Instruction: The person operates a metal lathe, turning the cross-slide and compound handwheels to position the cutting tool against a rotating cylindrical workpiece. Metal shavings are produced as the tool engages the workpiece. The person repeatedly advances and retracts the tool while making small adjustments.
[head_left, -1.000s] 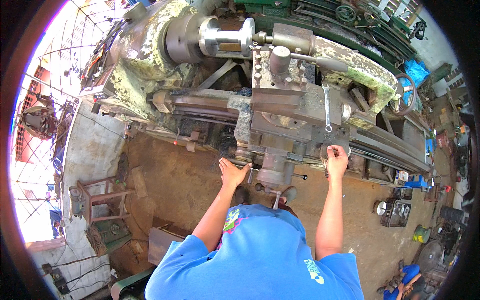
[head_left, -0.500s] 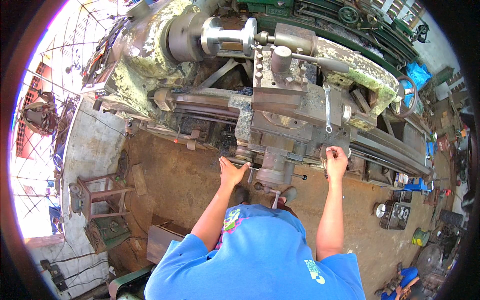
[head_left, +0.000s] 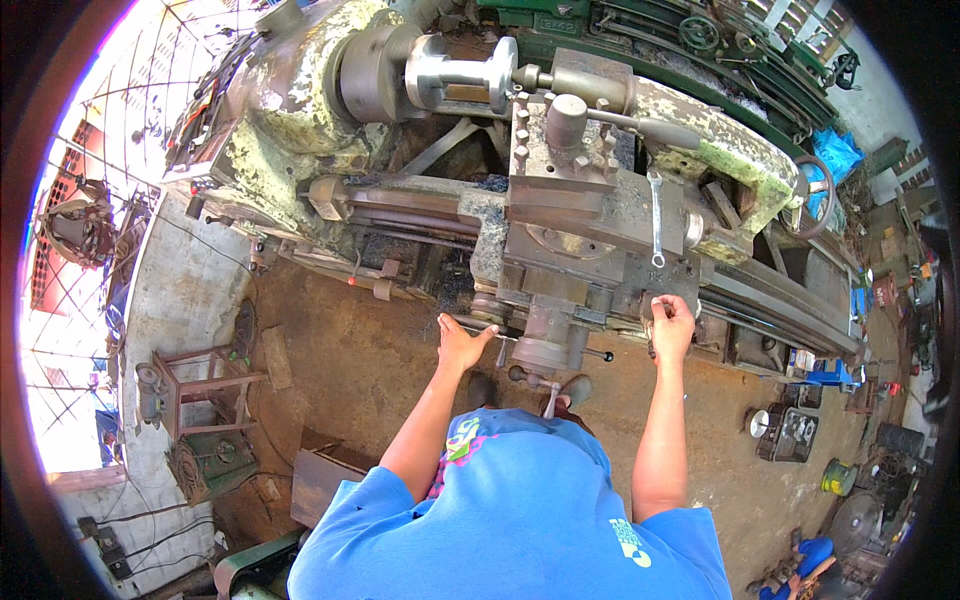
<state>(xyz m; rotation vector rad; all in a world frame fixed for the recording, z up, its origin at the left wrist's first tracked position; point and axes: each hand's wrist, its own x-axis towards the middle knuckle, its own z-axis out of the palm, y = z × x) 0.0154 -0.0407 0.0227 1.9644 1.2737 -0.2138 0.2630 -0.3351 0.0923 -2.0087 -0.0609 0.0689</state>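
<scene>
Before me stands a metal lathe, its tool carriage in the middle. My left hand lies at the rim of a carriage handwheel, thumb and fingers stretched apart. My right hand is closed at the carriage's right front, its fingers curled round something dark that they mostly hide. A shiny spool-shaped metal workpiece sits between the chuck and the tailstock. Between my hands is a cross-slide crank. On the carriage top lies a combination wrench, below the tool post.
A green machine stands behind the lathe. To the left are a small metal stand and a wall. A black tray of parts sits on the floor at right. Another person is low at the bottom right corner.
Both hands keep their places and shapes. The view has shifted very slightly.
</scene>
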